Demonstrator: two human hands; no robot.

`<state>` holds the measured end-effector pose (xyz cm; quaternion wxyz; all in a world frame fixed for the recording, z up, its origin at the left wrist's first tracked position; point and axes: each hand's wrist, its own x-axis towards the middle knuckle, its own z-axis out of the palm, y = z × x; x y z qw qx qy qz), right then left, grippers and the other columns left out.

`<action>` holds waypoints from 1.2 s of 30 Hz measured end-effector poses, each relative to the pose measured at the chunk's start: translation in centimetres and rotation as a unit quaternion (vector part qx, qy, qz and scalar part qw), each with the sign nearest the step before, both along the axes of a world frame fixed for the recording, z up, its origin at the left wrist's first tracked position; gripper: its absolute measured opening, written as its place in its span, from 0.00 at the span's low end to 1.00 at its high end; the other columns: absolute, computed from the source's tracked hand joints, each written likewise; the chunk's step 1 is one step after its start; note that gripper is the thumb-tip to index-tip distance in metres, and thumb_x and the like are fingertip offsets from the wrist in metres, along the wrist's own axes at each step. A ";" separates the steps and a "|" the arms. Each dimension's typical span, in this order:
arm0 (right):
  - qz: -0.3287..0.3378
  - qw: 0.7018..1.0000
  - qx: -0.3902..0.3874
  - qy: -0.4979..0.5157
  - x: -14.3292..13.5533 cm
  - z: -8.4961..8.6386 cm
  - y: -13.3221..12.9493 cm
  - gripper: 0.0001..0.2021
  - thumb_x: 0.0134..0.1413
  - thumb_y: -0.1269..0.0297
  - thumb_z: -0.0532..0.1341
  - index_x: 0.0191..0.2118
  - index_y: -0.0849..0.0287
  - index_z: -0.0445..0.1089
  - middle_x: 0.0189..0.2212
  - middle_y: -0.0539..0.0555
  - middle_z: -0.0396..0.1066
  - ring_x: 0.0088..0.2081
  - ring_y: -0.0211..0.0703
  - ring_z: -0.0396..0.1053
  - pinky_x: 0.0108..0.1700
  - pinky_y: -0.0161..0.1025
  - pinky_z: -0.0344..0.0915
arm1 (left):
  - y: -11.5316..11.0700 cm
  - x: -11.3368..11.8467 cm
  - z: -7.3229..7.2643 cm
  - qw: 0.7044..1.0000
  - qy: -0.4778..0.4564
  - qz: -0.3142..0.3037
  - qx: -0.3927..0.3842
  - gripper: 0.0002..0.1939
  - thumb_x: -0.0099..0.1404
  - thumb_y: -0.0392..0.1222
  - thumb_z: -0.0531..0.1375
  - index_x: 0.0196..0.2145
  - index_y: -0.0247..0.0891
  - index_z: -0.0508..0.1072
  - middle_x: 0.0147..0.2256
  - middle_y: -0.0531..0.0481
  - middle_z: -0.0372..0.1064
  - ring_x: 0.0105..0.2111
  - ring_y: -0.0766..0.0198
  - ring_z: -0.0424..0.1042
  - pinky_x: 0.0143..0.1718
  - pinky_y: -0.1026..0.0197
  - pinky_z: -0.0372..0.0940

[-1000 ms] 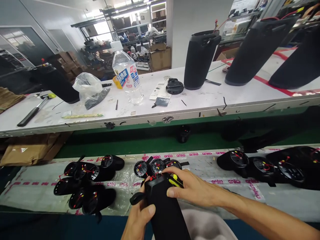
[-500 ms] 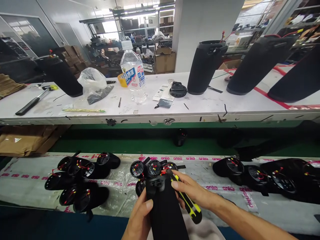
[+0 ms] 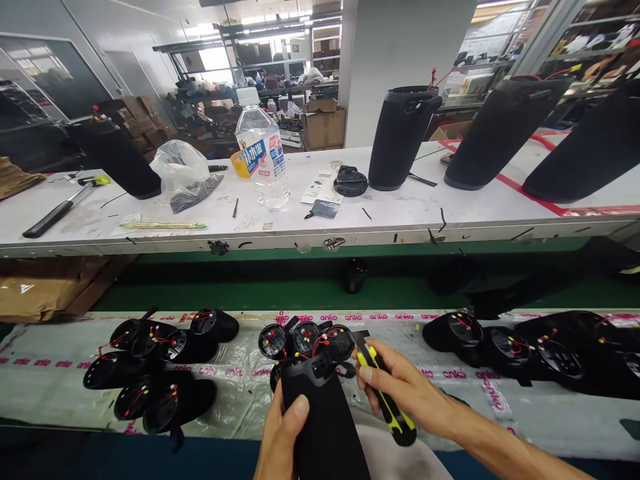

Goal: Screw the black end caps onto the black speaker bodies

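My left hand [image 3: 284, 427] is wrapped round a black fabric-covered speaker body [image 3: 330, 430], its thumb lying along the side. The body tilts away from me, and a black strap [image 3: 345, 369] sticks out at the right of its upper rim. In my right hand [image 3: 395, 377] is a yellow-and-black utility knife [image 3: 383, 393], its tip pointing up and left. The knife is just right of the speaker body's rim, apart from it. Beyond the rim, open-ended speaker shells [image 3: 305, 338] with red wires lie on the plastic-covered surface.
More black shells lie at left [image 3: 165, 407] and right [image 3: 510, 353]. The white shelf [image 3: 295, 223] ahead bears a water bottle [image 3: 263, 160], a hammer [image 3: 55, 217], a plastic bag [image 3: 183, 170], a black end cap [image 3: 350, 181] and several standing speaker bodies [image 3: 403, 140].
My right hand has drawn the knife right, off the speaker body's rim. The body has turned slightly in my left hand, and the strap at its rim now shows.
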<state>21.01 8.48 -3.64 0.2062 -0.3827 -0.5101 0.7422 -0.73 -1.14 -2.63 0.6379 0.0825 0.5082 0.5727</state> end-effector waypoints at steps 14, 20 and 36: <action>-0.022 0.990 0.129 -0.049 -0.2 1.4 1.0 0.32 0.74 0.34 0.58 0.64 0.57 0.70 0.33 0.50 0.70 0.33 0.43 0.68 0.37 0.41 0.68 | 1.3 0.7 1.3 0.972 0.223 -0.074 0.003 0.42 0.52 0.64 0.78 0.59 0.41 0.79 0.56 0.35 0.83 0.62 0.30 0.76 0.68 0.34 0.64; -0.052 0.904 0.370 -0.206 1.2 2.9 1.2 0.23 0.81 0.45 0.53 0.66 0.52 0.70 0.60 0.62 0.76 0.58 0.57 0.75 0.60 0.54 0.73 | 1.0 0.1 0.9 0.988 0.135 -0.057 -0.041 0.40 0.56 0.65 0.76 0.61 0.42 0.79 0.55 0.36 0.84 0.60 0.31 0.79 0.64 0.36 0.70; 0.266 0.567 0.714 -0.314 -1.0 6.6 1.9 0.06 0.70 0.73 0.61 0.46 0.56 0.64 0.33 0.50 0.69 0.31 0.47 0.65 0.29 0.47 0.47 | 0.3 -0.5 -0.6 0.963 0.269 -0.008 -0.011 0.42 0.50 0.50 0.82 0.61 0.41 0.78 0.56 0.38 0.82 0.63 0.29 0.75 0.67 0.39 0.66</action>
